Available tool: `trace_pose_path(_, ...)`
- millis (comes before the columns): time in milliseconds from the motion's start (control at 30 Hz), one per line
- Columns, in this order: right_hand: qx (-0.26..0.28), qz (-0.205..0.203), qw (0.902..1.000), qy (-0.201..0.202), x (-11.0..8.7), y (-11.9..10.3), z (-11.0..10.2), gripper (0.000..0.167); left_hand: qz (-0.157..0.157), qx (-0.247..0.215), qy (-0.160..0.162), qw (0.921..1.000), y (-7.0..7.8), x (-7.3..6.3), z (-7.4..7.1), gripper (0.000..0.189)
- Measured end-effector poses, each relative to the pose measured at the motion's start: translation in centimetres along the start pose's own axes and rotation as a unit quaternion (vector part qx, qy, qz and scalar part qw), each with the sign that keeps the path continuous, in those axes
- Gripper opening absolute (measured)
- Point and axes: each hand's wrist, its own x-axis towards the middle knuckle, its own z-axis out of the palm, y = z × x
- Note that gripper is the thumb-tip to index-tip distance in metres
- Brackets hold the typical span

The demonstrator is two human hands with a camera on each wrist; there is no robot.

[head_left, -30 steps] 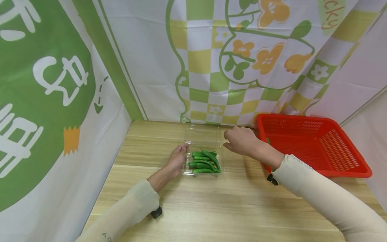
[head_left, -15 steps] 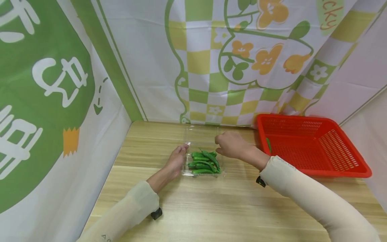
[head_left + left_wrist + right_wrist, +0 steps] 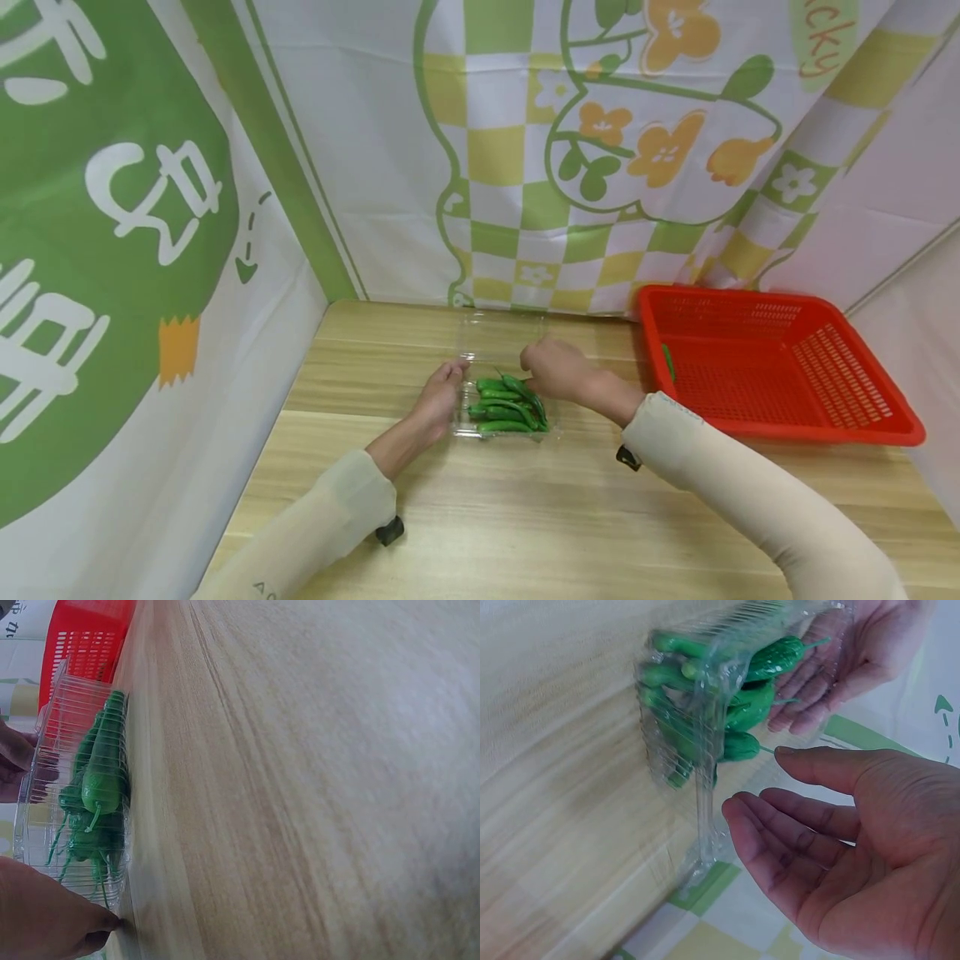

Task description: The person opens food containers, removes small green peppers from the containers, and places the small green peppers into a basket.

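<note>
Several green chili peppers (image 3: pixel 504 408) lie in a clear plastic box (image 3: pixel 462 432) whose lid (image 3: pixel 501 333) is laid back toward the wall. My left hand (image 3: pixel 437 400) holds the box by its left side, thumb at the rim near the hinge. In the right wrist view, that hand's fingers (image 3: pixel 810 682) show through the clear plastic. My right hand (image 3: pixel 558 369) is over the box's right back corner. Seen from the right wrist, its thumb and bent fingers stand apart with nothing between them, the thumb tip right at a chili pepper's stem (image 3: pixel 767 749).
A red plastic basket (image 3: pixel 847 354) stands on the wooden table (image 3: pixel 480 517) at the right, with a green chili pepper (image 3: pixel 668 362) by its left wall. Printed cloth walls (image 3: pixel 360 167) rise behind and to the left.
My right hand has moved left from beside the basket to the box's right back corner. My left hand and the box have stayed in place.
</note>
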Motion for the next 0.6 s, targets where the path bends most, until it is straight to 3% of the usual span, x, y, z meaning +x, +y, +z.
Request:
trace_pose_path(133, 0.014, 0.002, 0.9999, 0.001, 0.2, -0.2, 0.5, 0.039, -0.003, -0.001, -0.002, 1.0000, 0.0, 0.1, 0.0, 0.044)
trace_pose_path(233, 0.018, -0.002, 0.9998, 0.005, 0.3, -0.1, 0.9, 0.049, -0.003, -0.001, -0.001, 1.0000, 0.0, 0.1, 0.0, 0.045)
trace_pose_path(433, 0.022, -0.007, 0.9997, 0.007, 0.7, 0.1, 1.7, 0.052, 0.000, 0.007, 0.000, 1.0000, 0.0, 0.0, 0.1, 0.045)
trace_pose_path(600, 0.023, 0.018, 0.9996, -0.004, 1.0, -0.3, 2.6, 0.047, 0.002, 0.007, 0.003, 1.0000, -0.1, 0.0, 0.1, 0.045)
